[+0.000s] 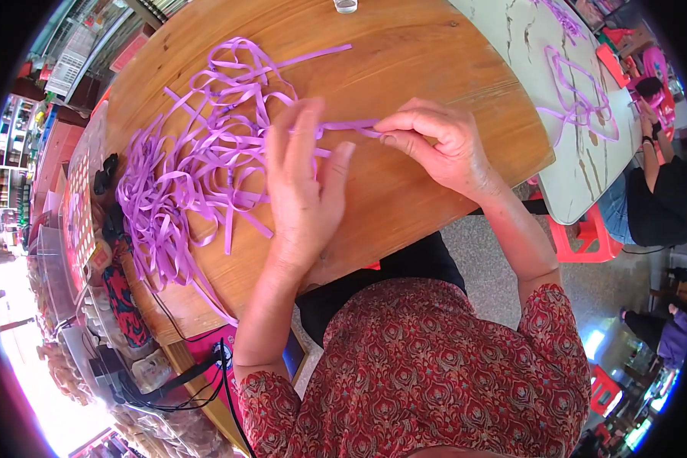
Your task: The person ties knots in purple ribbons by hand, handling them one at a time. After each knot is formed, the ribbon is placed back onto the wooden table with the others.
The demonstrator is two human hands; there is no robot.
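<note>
A big tangle of purple ribbon straps (pixel 183 179) covers the left part of the wooden table. Over the table's right half, my right hand (pixel 439 145) pinches the end of one purple ribbon (pixel 349 125) between thumb and fingertips. That ribbon runs left from the pinch and passes behind my left hand (pixel 305 175). My left hand is raised in front of the tangle, thumb apart from the fingers, its fingertips a little blurred. No ribbon shows gripped in it.
The wooden table (pixel 404 69) ends in a curved edge at the right. Beside it stands a white marbled table (pixel 580 168) with more purple ribbon. A small glass (pixel 345 6) is at the far edge. Black cables (pixel 198 382) hang at lower left. Another person (pixel 656 183) sits at the right.
</note>
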